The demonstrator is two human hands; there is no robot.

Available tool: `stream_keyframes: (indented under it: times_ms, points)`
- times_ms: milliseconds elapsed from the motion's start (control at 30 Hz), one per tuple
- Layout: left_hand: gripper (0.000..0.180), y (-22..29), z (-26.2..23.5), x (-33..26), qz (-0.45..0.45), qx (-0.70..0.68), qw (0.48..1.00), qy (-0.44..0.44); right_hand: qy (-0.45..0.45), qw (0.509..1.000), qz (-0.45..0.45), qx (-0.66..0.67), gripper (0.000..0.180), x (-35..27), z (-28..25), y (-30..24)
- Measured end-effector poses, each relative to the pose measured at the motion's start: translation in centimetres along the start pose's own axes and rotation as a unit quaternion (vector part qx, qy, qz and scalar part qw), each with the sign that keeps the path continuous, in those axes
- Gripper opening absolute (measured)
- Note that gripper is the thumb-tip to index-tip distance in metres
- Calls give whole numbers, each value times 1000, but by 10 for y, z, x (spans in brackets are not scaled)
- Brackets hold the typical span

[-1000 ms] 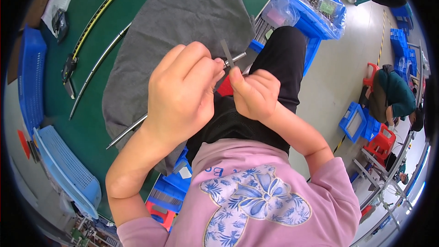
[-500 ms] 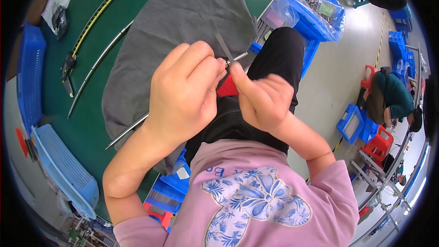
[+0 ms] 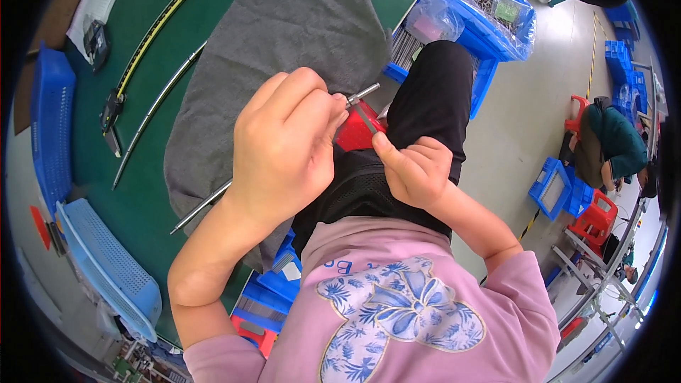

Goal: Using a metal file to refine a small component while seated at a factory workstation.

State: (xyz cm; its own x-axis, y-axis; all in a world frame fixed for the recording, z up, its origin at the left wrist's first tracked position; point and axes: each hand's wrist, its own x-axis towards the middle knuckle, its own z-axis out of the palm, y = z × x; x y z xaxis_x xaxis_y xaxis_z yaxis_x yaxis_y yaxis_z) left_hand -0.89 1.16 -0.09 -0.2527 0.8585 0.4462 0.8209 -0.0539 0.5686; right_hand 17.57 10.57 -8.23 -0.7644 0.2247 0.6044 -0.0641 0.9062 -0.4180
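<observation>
My left hand (image 3: 284, 145) is closed around a slim metal rod (image 3: 365, 93). The rod's stepped, narrower end pokes out beyond my fingertips, while its long shaft (image 3: 202, 206) runs out under my left wrist toward the lower left. My right hand (image 3: 418, 170) is closed, thumb extended along a thin, flat grey file (image 3: 367, 119). The file's far end is beside the rod, close to my left fingertips; whether they touch I cannot tell. Under my left hand a grey cloth (image 3: 284, 28) covers part of the green table (image 3: 152, 163).
Another metal rod (image 3: 156, 110), a digital caliper (image 3: 112, 110) and a black device (image 3: 96, 42) lie on the table. Blue baskets (image 3: 110, 262) line its left edge. At upper right stands a blue bin (image 3: 521, 42) of metal parts. A co-worker (image 3: 613, 142) bends over farther right.
My right hand has drawn the file back toward my body, so its far end no longer reaches past the rod. My left hand keeps its hold on the rod. The view has shifted slightly.
</observation>
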Motion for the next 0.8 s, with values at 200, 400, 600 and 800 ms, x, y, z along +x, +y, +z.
stream_keyframes:
  times_ms: [200,400,600,800]
  points:
    - [18,-1,-2,0,21,7,1000,5,88,995,9,50,52,-26,2,-3]
    - [19,1,-4,0,2,25,1000,-2,29,998,28,48,43,-8,-8,-9]
    - [18,-1,-5,0,-1,14,1000,1,35,997,24,69,42,4,-8,-10]
    - [17,-1,-4,-2,-20,-7,1000,11,4,998,21,54,41,5,-11,-7]
